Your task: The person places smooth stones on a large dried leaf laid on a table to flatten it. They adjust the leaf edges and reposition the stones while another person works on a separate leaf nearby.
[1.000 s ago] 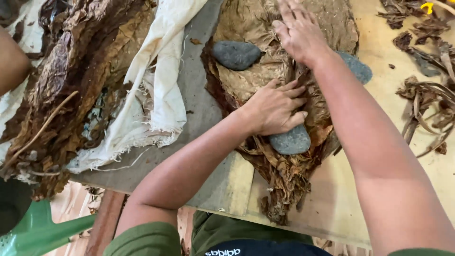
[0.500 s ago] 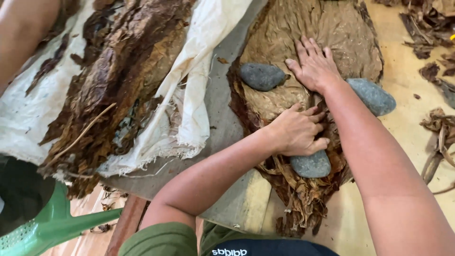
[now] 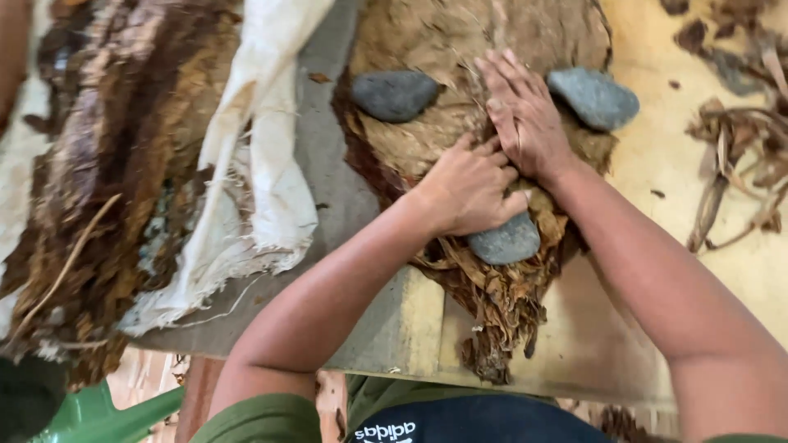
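1. A wooden surface is carrying everything.
2. A flattened stack of dried brown leaves is lying at its middle.
3. Both hands, left hand and right hand, are pressing flat on the leaves, fingers spread, gripping nothing.
4. Three grey stones are sitting around them.

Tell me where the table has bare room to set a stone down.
Bare grey strip between the white cloth and the flattened leaf stack. Bare wood between the stack and the stem scraps. Crowded: the stack, with three stones and both hands.
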